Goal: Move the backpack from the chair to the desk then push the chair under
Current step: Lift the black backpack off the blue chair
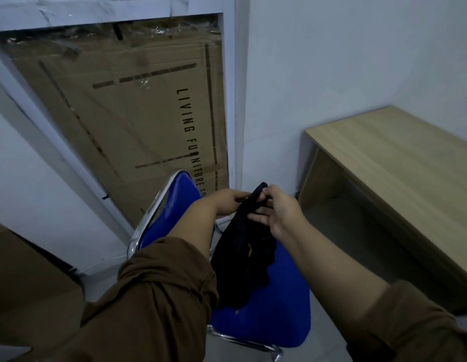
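Now, grip: left hand and right hand both pinch the top strap of the black backpack.
Backpack: hangs below the grip, its bottom at the blue chair seat.
Desk: to the right of the grip, bare.
Left to do: carry over, put down, push the chair under.

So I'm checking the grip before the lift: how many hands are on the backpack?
2. The left hand and the right hand both pinch the top of the black backpack, which hangs over the blue chair.
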Demonstrator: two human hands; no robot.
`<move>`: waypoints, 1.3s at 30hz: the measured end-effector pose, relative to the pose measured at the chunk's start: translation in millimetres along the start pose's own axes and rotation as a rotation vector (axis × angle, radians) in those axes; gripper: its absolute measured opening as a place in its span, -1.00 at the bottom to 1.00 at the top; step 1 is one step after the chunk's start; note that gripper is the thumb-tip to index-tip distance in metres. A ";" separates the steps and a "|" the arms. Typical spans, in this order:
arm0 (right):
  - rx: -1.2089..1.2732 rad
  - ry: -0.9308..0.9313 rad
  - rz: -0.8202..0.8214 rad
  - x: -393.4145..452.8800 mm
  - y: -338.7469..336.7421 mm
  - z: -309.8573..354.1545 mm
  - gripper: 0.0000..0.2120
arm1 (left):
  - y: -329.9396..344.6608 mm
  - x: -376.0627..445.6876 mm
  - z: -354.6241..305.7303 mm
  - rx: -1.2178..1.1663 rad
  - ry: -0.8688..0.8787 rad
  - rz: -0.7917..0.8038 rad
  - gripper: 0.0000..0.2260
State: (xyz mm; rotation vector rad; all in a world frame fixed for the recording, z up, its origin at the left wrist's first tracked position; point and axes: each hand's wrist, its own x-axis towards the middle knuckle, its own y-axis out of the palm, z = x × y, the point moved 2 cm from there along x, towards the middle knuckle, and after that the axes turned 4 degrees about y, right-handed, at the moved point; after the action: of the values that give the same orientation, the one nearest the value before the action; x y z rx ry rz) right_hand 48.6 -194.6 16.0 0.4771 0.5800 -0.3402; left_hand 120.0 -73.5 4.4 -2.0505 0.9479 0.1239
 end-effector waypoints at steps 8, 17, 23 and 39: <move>0.133 -0.182 0.067 -73.6 -46.2 56.9 -0.75 | 13.8 -38.6 -92.4 -0.360 0.133 -0.312 -0.70; 0.196 -0.443 0.051 -169.0 -139.0 137.1 -0.73 | 105.7 -89.3 -216.4 -0.207 0.389 -0.714 -0.49; 0.155 -0.561 -0.068 -224.3 -231.4 159.0 -0.83 | 158.7 -70.8 -289.1 -0.213 0.449 -0.891 -0.78; -0.727 -0.699 -1.231 -322.8 -496.3 191.6 -0.74 | 239.9 14.4 -517.5 -0.350 0.818 -0.346 -0.84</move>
State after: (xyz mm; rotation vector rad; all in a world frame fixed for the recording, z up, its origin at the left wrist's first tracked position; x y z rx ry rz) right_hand -336.2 -654.1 183.5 -0.7631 0.2035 -1.3351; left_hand -154.0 -546.6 167.6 -2.6114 1.0636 -0.8453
